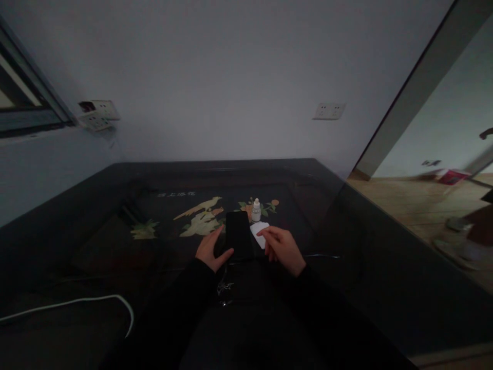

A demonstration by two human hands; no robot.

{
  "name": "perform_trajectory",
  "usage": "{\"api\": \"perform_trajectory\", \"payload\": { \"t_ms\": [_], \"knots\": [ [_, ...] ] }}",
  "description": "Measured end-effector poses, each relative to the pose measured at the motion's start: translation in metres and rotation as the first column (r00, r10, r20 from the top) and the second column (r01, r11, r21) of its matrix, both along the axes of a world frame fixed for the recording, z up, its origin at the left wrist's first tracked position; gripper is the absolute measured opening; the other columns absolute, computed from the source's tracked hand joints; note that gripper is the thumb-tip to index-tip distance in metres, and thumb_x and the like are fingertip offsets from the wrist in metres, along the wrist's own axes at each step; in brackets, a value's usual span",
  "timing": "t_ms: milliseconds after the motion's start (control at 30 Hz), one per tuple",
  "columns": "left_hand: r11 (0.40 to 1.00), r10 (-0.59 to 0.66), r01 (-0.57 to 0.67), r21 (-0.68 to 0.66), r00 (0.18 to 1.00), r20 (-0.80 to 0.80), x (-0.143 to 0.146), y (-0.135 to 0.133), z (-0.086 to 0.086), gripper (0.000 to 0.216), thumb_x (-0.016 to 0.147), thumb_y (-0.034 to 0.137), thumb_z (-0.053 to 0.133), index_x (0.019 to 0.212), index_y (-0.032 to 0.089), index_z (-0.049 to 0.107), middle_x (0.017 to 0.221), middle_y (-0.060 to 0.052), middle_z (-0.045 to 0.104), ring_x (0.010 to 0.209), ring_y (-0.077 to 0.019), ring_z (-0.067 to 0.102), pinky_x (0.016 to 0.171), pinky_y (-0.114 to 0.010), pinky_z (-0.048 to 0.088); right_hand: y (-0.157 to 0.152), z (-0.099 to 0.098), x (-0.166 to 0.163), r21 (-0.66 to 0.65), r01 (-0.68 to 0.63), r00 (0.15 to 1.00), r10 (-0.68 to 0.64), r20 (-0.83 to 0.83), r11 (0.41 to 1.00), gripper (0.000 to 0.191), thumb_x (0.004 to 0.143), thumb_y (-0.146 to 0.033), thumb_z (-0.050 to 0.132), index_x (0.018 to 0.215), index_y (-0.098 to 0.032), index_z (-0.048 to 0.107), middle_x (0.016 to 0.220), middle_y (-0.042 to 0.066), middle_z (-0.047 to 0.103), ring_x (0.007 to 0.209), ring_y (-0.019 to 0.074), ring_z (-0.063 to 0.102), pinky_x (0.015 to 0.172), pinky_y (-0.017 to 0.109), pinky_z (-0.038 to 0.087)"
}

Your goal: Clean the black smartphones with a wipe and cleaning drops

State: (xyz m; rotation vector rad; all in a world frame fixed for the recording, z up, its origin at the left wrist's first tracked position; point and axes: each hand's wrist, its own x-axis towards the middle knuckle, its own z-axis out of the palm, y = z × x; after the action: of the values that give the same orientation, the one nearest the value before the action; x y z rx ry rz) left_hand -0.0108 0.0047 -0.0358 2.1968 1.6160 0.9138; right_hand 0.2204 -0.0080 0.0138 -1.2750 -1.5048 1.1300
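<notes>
The left hand [211,252] clasps the phone [238,235] at its 9 o'clock edge on the table [365,246]; the right hand [283,247] pinches a wipe [259,232] at 3 o'clock; the bottle [256,210], near at 1 o'clock, could topple under a careless sweep.

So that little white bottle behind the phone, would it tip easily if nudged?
Probably, yes. The white bottle stands upright, taller than wide, so a nudge near its cap could topple it. It looks like light plastic, so it would likely slide on the glossy dark table. Once down, its round body may roll.
</notes>
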Motion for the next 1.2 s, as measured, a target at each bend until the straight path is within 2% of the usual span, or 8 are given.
{"api": "perform_trajectory", "payload": {
  "t_ms": [133,233,333,600,767,933,1100,1200],
  "knots": [
    [0.985,0.166,-0.171,0.003,0.959,0.228,-0.036,0.02,0.003,0.038,0.074,0.041,0.046,0.102,0.019,0.06,0.101,-0.005,0.066,0.097,-0.0181,0.059,0.091,-0.032,0.041,0.024,-0.007,0.049,0.076,0.219,0.976,-0.218,-0.028,0.973,0.031,0.077,-0.044,0.044,0.081,-0.015,0.054,0.047,-0.005,0.049,0.034,0.0068,0.044,0.033,0.017,0.031],
    [0.956,0.291,-0.291,-0.042,0.918,0.268,-0.07,0.035,0.004,0.04,0.076,0.041,0.042,0.097,0.013,0.06,0.088,-0.009,0.068,0.081,-0.0191,0.063,0.075,-0.032,0.048,0.04,-0.021,0.09,0.105,0.393,0.92,-0.391,-0.038,0.914,0.031,0.074,-0.047,0.044,0.077,-0.016,0.049,0.046,-0.005,0.047,0.032,0.007,0.042,0.032,0.017,0.028],
    [0.936,0.351,-0.346,-0.071,0.893,0.282,-0.09,0.043,0.003,0.043,0.077,0.041,0.037,0.095,0.009,0.06,0.077,-0.009,0.068,0.07,-0.0177,0.063,0.066,-0.029,0.048,0.046,-0.033,0.112,0.139,0.497,0.867,-0.498,-0.034,0.856,0.031,0.075,-0.048,0.04,0.074,-0.017,0.045,0.046,-0.004,0.048,0.031,0.0072,0.041,0.031,0.018,0.026],
    [0.945,0.326,-0.319,-0.076,0.936,0.129,-0.068,0.032,0.004,0.037,0.075,0.041,0.04,0.091,0.018,0.064,0.07,-0.001,0.065,0.062,-0.013,0.057,0.061,-0.023,0.042,0.044,-0.042,0.106,0.217,0.458,0.872,-0.483,0.08,0.862,0.031,0.076,-0.045,0.044,0.065,-0.017,0.049,0.046,-0.002,0.051,0.033,0.0081,0.043,0.036,0.019,0.032],
    [0.93,0.357,-0.362,-0.07,0.932,-0.068,-0.072,0.028,0.01,0.031,0.073,0.035,0.04,0.087,0.02,0.065,0.072,-0.002,0.063,0.063,-0.0139,0.054,0.058,-0.023,0.04,0.05,-0.049,0.113,0.267,0.478,0.854,-0.514,0.084,0.837,0.031,0.064,-0.037,0.056,0.086,-0.015,0.055,0.068,0.004,0.058,0.054,0.0128,0.054,0.043,0.021,0.039],
    [0.902,0.371,-0.415,-0.118,0.886,-0.277,-0.072,0.02,0.015,0.025,0.071,0.03,0.043,0.083,0.02,0.062,0.059,-0.003,0.06,0.058,-0.0197,0.056,0.051,-0.026,0.037,0.052,-0.056,0.116,0.282,0.5,0.834,-0.543,0.1,0.819,0.029,0.065,-0.03,0.053,0.09,-0.014,0.055,0.07,0.003,0.057,0.06,0.0151,0.055,0.042,0.022,0.042],
    [0.905,0.354,-0.411,-0.108,0.87,-0.343,-0.061,0.011,0.01,0.033,0.076,0.022,0.035,0.099,0.02,0.058,0.086,-0.011,0.065,0.076,-0.0239,0.061,0.062,-0.032,0.043,0.053,-0.061,0.118,0.287,0.477,0.822,-0.537,0.189,0.831,0.021,0.076,-0.025,0.052,0.094,-0.014,0.055,0.072,0.001,0.058,0.059,0.0128,0.056,0.05,0.025,0.047],
    [0.922,0.313,-0.37,-0.116,0.886,-0.342,-0.061,0.006,0.005,0.038,0.074,0.022,0.039,0.108,0.02,0.056,0.101,-0.012,0.061,0.082,-0.0223,0.061,0.068,-0.031,0.045,0.055,-0.065,0.12,0.288,0.452,0.813,-0.523,0.257,0.844,0.025,0.084,-0.029,0.052,0.104,-0.013,0.053,0.093,0.005,0.059,0.076,0.0141,0.058,0.066,0.031,0.05]
  ]
}}
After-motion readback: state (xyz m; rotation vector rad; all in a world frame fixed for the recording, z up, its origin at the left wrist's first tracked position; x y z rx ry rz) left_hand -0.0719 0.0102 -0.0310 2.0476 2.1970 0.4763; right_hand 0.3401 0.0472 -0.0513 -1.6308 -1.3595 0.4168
